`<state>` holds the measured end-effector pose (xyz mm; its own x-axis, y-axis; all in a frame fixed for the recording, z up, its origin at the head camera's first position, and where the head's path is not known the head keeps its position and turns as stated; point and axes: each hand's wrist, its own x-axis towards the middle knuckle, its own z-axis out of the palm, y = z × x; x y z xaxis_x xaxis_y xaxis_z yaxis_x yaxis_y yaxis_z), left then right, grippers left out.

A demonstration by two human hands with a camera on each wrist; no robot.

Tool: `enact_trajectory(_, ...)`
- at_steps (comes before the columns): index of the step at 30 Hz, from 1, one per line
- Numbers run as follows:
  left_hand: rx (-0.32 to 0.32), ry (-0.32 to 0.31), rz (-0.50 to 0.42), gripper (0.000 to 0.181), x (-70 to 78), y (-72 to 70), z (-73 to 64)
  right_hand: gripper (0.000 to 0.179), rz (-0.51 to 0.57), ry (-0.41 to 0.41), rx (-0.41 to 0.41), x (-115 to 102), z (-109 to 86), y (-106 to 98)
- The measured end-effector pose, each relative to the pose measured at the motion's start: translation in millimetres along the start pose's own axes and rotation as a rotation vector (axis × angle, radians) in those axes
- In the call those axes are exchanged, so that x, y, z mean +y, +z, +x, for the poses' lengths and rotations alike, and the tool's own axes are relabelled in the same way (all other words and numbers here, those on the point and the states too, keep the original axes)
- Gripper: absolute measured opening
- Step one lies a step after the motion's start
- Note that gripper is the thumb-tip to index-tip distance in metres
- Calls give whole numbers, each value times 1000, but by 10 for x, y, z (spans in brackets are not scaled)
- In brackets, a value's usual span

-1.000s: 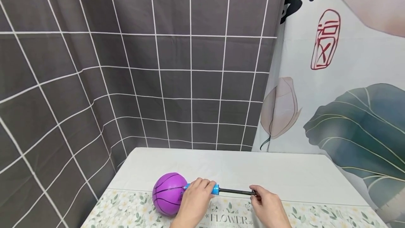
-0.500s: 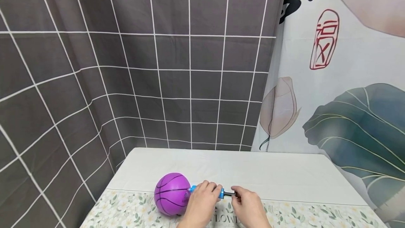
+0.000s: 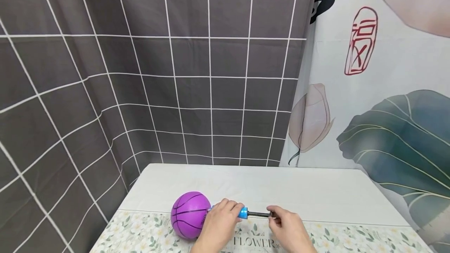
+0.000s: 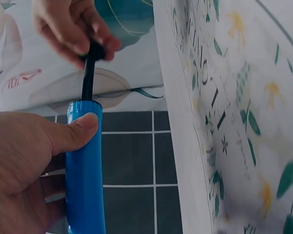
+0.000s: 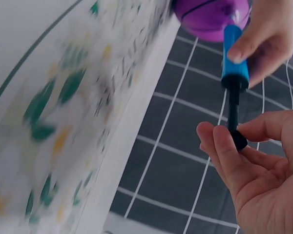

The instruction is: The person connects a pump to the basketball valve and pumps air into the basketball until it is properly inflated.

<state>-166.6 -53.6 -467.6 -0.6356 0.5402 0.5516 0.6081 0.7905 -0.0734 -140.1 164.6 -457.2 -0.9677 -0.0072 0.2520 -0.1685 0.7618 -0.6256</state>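
A purple ball (image 3: 189, 216) with black basketball lines sits at the left of the table. Against its right side stands the front end of a blue hand pump (image 4: 84, 170). My left hand (image 3: 218, 223) grips the pump's barrel, thumb along it in the left wrist view. From the barrel's right end a black rod (image 3: 259, 214) sticks partly out. My right hand (image 3: 290, 227) pinches the black knob (image 5: 238, 140) at the rod's end between thumb and fingers. Where the pump meets the ball is hidden behind my left hand in the head view.
The table has a white back part (image 3: 281, 190) and a floral cloth (image 3: 351, 239) with the printed word FLOWER along the front. Behind it hangs a dark grey curtain (image 3: 190, 89) with white grid lines. At the right is a white curtain (image 3: 327, 61) with painted leaves.
My right hand first moved left, pushing the rod mostly into the barrel, then back right, drawing part of it out. The ball shifted slightly right. My left hand keeps its grip.
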Motion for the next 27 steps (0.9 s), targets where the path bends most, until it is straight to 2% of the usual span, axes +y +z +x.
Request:
enact_trajectory(5, 32, -18, 13, 34, -53, -3, -10, 25, -48, 41, 18, 143, 4, -120)
enact_trajectory(13, 33, -21, 20, 35, -64, -7, -28, 25, -55, 62, 16, 239, -8, -173)
enact_trajectory(17, 40, -13, 48, 35, -40, -8, -26, 26, -70, 73, 24, 194, -7, -148)
enact_trajectory(23, 11, 6, 94, 34, 40, -19, 8, 29, -121, 43, 61, 10, -9, -61)
enact_trajectory(27, 37, 29, 104, 33, 101, -8, 20, 29, -125, 6, 83, -101, -24, 32)
